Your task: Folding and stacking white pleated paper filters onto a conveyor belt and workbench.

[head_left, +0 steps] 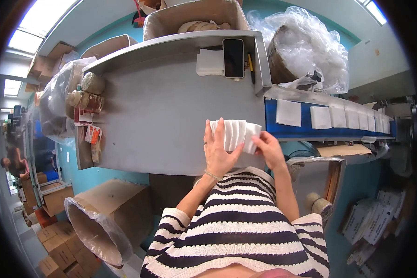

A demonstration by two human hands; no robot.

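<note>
Several white folded pads (233, 131), perhaps gauze or napkins, overlap in a short fanned row at the front right of the grey metal table (167, 106). My left hand (217, 156) holds this row from its left and near side, fingers along the left end and thumb at the near edge. At the row's right end, my right hand (269, 149) pinches the outermost pad between thumb and fingertips. That pad sits slightly askew from the others. Further right, more white pads (288, 113) lie spaced in a line on a blue conveyor belt (282, 132).
Near the table's far edge lie a phone (233, 58), a white pad stack (210, 62) and a yellow-black pen (250, 68). Jars (85, 100) and small packets (93, 135) line the left edge. Around stand cardboard boxes (111, 199) and a large clear plastic bag (310, 51).
</note>
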